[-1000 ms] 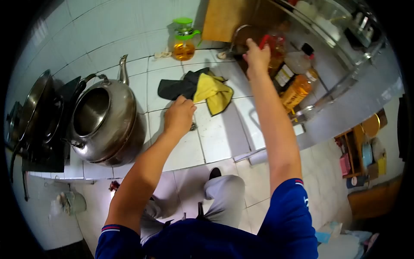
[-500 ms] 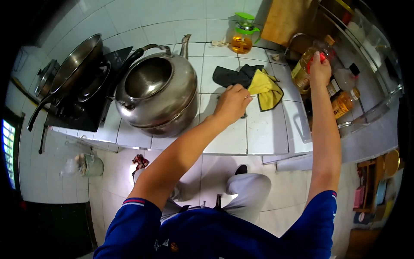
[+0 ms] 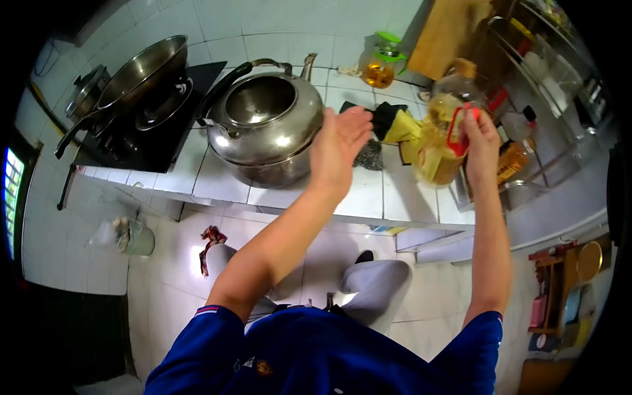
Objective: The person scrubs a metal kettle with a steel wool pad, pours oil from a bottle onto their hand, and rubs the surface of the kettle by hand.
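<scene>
My right hand (image 3: 482, 141) is wrapped round the red handle of a large clear oil bottle (image 3: 440, 155) with yellowish oil in it, held up over the counter's right part. Palm turned up and fingers stretched, my left hand (image 3: 341, 148) holds nothing. It is beside the big steel kettle (image 3: 263, 141), whose lid is off; I cannot tell whether they touch. A dark grey steel-wool scourer (image 3: 369, 157) lies on the tiles just right of that hand. Behind it, a yellow and black cloth (image 3: 400, 128) is partly hidden by the bottle and my hand.
On the left, a wok (image 3: 141, 72) sits on the black stove (image 3: 131, 148). A green-lidded glass jug (image 3: 382, 66) stands by the wall near a wooden board (image 3: 444, 39). More bottles (image 3: 513, 161) and a wire rack (image 3: 559, 99) fill the right side.
My right hand has lifted the oil bottle from among the others and brought it left, over the counter. My left hand has come off the cloth area, moved left and turned palm up, uncovering the scourer.
</scene>
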`<state>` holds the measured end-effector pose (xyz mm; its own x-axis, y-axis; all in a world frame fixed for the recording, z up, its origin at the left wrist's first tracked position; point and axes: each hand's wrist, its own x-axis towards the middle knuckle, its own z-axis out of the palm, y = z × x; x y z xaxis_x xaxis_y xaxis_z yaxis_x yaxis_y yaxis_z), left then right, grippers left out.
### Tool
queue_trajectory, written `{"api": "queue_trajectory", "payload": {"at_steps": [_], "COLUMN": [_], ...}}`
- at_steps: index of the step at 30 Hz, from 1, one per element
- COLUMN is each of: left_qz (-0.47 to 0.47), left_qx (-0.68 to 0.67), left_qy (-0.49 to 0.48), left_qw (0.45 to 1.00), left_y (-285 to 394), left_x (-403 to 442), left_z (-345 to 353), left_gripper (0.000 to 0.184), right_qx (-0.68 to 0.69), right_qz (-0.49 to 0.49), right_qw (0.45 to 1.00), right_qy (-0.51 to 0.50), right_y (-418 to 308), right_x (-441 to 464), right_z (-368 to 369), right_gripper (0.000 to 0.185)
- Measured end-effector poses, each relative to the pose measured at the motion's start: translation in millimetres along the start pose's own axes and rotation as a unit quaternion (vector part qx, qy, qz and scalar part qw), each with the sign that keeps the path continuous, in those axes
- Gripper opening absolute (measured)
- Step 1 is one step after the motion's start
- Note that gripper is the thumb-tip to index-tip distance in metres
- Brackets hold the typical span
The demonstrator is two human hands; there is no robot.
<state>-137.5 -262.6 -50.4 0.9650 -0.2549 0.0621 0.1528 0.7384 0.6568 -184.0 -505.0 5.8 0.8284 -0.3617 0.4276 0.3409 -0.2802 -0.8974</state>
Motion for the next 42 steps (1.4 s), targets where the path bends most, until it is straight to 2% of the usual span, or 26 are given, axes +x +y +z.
{"api": "queue_trajectory", "payload": {"at_steps": [1,3,8,13,23,26,28,29,30,31,35,37,38,40,42], "left_qz": [0.0,0.021,0.045,0.024,-0.019,-0.027,-0.036,-0.036,-0.041,-0.047,-0.054,-0.057,-0.059,-0.045,-0.046], "left_qx": [-0.024,-0.018,0.082,0.097,0.093,0.093,0.082,0.084,0.083,0.082,0.083,0.083,0.083,0.107,0.109], "left_qy": [0.003,-0.003,-0.01,0.001,0.016,0.011,0.007,0.008,0.009,0.011,0.019,0.017,0.018,0.005,0.009], "left_qw": [1.0,1.0,0.996,0.995,0.995,0.995,0.996,0.996,0.996,0.995,0.995,0.995,0.995,0.993,0.993], "left_y": [6.9,23.2,46.0,39.0,25.4,16.9,7.9,5.0,2.0,-0.7,-9.7,-10.6,-10.1,-7.5,-4.9], "left_x": [0.4,-5.1,-30.3,-51.6,-63.3,-60.3,-57.9,-57.2,-57.3,-58.6,-60.7,-62.9,-64.2,-66.0,-65.7], "left_z": [0.3,5.4,0.3,-14.3,-33.8,-34.8,-34.8,-35.1,-35.7,-36.7,-36.9,-34.9,-34.7,-34.7,-35.8], "left_gripper": [0.06,0.056,0.044,0.04,0.036,0.035,0.035,0.035,0.034,0.034,0.033,0.032,0.032,0.035,0.035], "right_qx": [-0.028,0.021,0.092,0.151,0.215,0.166,0.022,0.024,-0.129,-0.279,-0.413,-0.507,-0.508,-0.576,-0.579], "right_qz": [0.008,0.004,0.021,0.025,0.004,0.006,-0.002,0.0,-0.034,-0.065,-0.08,-0.119,-0.117,-0.117,-0.124], "right_qw": [0.999,0.996,0.98,0.981,0.973,0.98,0.996,0.996,0.991,0.958,0.907,0.853,0.854,0.807,0.804], "right_qy": [-0.019,-0.084,-0.175,-0.122,-0.085,-0.107,-0.086,-0.086,-0.028,0.03,0.003,-0.006,-0.007,-0.052,-0.055], "right_y": [-13.5,-21.3,-35.3,-8.4,44.8,38.9,32.5,24.1,11.6,-3.5,-75.7,-86.8,-94.0,-104.1,-99.8], "right_x": [-12.7,-33.6,-73.2,-87.0,-86.8,-91.5,-91.6,-89.4,-86.0,-82.7,-55.7,-41.6,-38.0,-32.1,-27.7], "right_z": [4.9,11.6,27.0,43.0,26.7,21.9,18.0,15.8,12.9,11.7,22.9,30.2,32.6,37.3,35.7], "right_gripper": [0.02,0.019,0.021,0.015,0.019,0.021,0.035,0.035,0.041,0.049,0.064,0.062,0.062,0.057,0.055]}}
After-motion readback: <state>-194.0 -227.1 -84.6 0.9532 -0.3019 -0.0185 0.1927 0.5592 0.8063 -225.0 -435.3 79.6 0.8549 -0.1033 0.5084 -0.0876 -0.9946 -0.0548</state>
